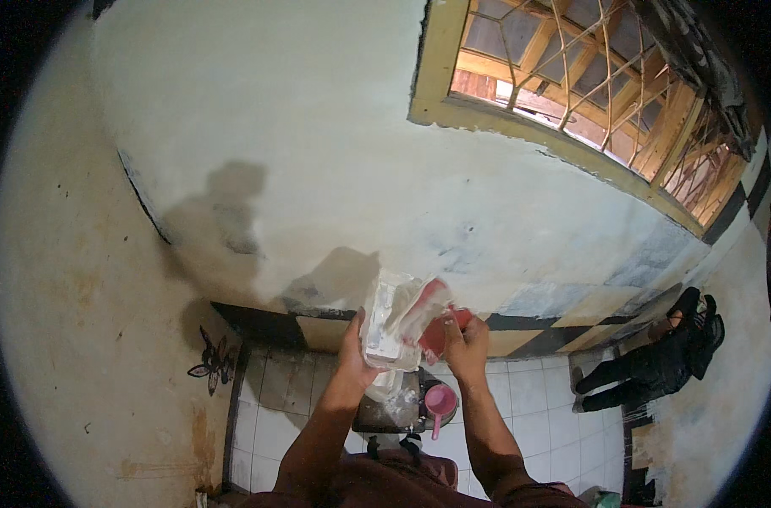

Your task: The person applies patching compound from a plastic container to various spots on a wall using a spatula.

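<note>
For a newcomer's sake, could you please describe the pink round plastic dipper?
Find the white tiled floor. Just below the right hand in the picture is the dipper. Its pink round bowl and straight handle distinguish it from the smeared red tool in that hand.

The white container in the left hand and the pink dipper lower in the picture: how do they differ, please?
The white container is pale and roughly rectangular; the pink dipper is pink and round, with a straight handle. The white container is held up in the left hand, while neither hand holds the pink dipper. Both are hollow vessels.
</note>
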The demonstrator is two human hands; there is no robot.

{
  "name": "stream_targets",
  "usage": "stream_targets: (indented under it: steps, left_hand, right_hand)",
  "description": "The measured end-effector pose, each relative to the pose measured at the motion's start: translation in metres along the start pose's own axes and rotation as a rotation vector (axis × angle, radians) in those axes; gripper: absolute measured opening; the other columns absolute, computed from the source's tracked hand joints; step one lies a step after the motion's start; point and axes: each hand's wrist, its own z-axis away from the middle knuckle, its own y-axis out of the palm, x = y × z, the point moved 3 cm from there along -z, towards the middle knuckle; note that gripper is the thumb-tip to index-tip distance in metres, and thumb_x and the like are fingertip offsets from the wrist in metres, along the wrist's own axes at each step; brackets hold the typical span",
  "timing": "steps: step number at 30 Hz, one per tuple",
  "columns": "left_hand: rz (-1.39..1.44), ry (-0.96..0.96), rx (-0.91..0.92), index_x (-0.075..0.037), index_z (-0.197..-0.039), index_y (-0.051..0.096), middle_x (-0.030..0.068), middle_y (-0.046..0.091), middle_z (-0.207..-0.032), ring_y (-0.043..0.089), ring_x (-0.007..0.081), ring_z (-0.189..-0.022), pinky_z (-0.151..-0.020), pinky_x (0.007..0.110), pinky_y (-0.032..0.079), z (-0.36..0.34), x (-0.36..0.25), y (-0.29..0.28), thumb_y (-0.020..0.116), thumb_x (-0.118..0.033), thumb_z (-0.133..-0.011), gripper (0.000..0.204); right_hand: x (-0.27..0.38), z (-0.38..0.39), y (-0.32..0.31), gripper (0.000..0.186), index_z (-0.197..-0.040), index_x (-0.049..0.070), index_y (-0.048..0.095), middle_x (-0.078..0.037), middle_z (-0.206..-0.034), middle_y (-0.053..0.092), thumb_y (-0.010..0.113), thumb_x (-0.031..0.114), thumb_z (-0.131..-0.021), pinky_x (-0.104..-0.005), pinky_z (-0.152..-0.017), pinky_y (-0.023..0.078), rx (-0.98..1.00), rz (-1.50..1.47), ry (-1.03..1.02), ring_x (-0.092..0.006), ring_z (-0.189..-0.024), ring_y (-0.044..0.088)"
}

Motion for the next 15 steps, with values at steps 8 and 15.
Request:
stream_targets:
  steps: [8,15]
  left_hand:
    - [-0.095,0.040,-0.007,-0.006,-0.122,0.058,0.0118,0.064,-0.113,0.062,0.0292,-0.102,-0.086,0.050,0.050,0.009,-0.035,-0.042,0.054,-0.050,-0.090,0.054]
    - [-0.187,-0.025,-0.050,-0.007,-0.122,0.058,0.0112,0.064,-0.114,0.062,0.0272,-0.102,-0.088,0.044,0.051,0.024,-0.054,-0.059,0.053,-0.046,-0.092,0.050]
  right_hand:
    - [0.005,0.014,0.060,0.014,-0.076,0.002,0.061,0.002,-0.069,0.056,0.057,0.007,-0.088,-0.0231,-0.052,0.037,0.293,-0.168,0.373,-0.0049,-0.060,0.047]
    - [-0.004,0.034,0.087,0.019,-0.079,0.002,0.064,0.000,-0.070,0.062,0.060,0.017,-0.089,-0.0243,-0.054,0.042,0.256,-0.322,0.390,-0.0068,-0.060,0.053]
